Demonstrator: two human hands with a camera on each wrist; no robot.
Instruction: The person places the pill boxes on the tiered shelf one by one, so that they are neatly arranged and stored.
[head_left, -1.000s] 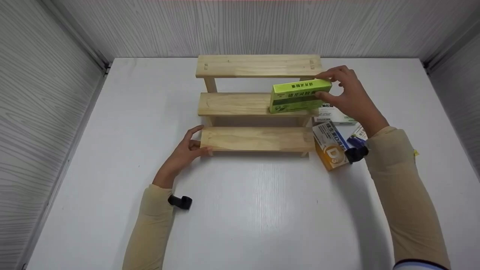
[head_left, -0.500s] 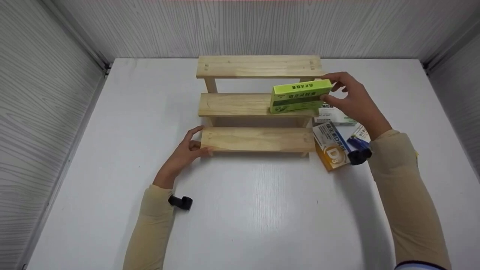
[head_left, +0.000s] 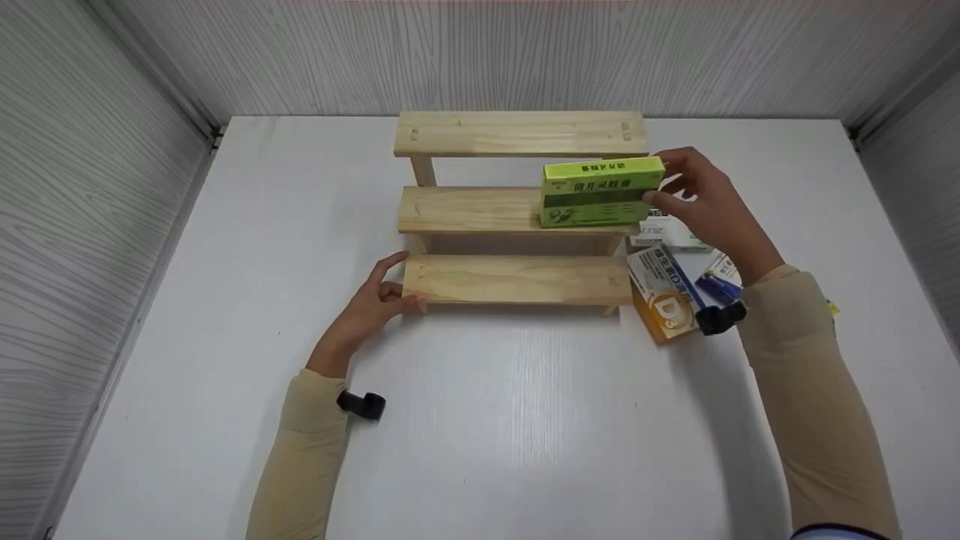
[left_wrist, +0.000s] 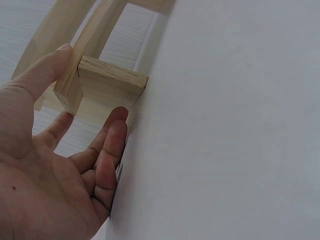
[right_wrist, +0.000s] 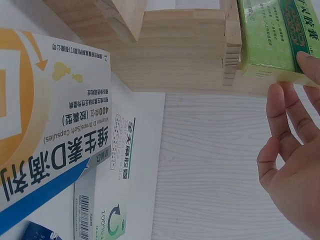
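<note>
A three-tier wooden shelf [head_left: 517, 279] stands on the white table. My left hand [head_left: 367, 307] holds the left end of its lowest step; in the left wrist view the thumb and index finger of the left hand [left_wrist: 55, 170] lie on opposite edges of the plank [left_wrist: 70, 90]. On the right part of the middle step a green medicine box [head_left: 596, 201] stands upright on its long edge. My right hand [head_left: 705, 195] pinches its right end, thumb on the front face and fingers behind. Seen from the right wrist, the green box [right_wrist: 272, 40] rests against the wood.
Right of the shelf stands an orange and white vitamin D box [head_left: 667, 304]. Behind it lies a white and green box [head_left: 671, 234]. A small blue and white box [head_left: 721, 279] is partly covered by the right wrist. Wood-patterned panels [head_left: 517, 60] enclose the table.
The green box has turned slightly, its front now squarer to the shelf's edge. My right hand has shifted a little toward the box's right end. The left hand stays put.
</note>
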